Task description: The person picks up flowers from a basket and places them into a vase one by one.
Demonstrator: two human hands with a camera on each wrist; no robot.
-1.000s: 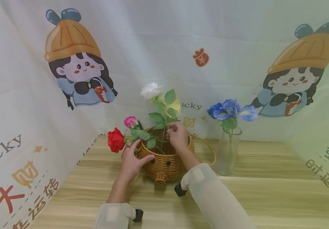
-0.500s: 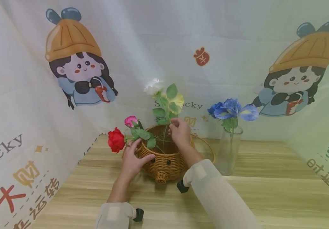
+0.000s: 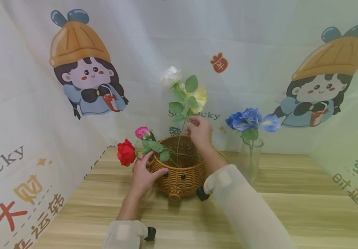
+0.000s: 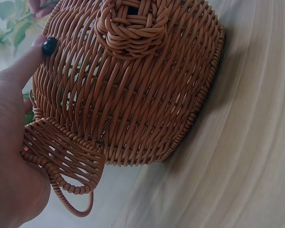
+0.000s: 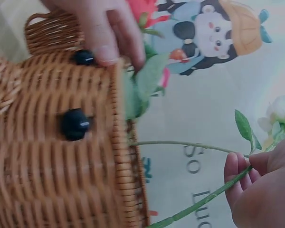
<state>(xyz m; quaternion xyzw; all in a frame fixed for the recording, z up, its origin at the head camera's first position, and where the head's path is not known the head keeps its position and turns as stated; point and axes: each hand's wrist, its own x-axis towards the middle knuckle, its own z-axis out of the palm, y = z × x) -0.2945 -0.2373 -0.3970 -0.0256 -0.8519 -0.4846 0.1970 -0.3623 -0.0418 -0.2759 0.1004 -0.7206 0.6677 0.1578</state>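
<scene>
A wicker basket (image 3: 179,180) with black bead eyes and a woven snout stands on the table. My left hand (image 3: 143,174) grips its left rim, thumb on the front near one eye (image 4: 49,46). Above the basket, my right hand (image 3: 200,133) pinches green stems (image 5: 204,202) bearing a white flower (image 3: 171,76) and a yellow flower (image 3: 199,98). The lower stems run down into the basket. A red rose (image 3: 126,152) and a pink rose (image 3: 142,132) lean out over the left rim, their leaves (image 3: 156,146) beside my left fingers.
To the right stands a clear glass vase (image 3: 251,166) with blue flowers (image 3: 250,119). A printed white cloth (image 3: 154,41) rises behind and at both sides of the wooden table (image 3: 291,200).
My right hand has risen and shifted slightly right, drawing the white and yellow flowers upward with it. The left hand, basket, red rose and pink rose have stayed in place.
</scene>
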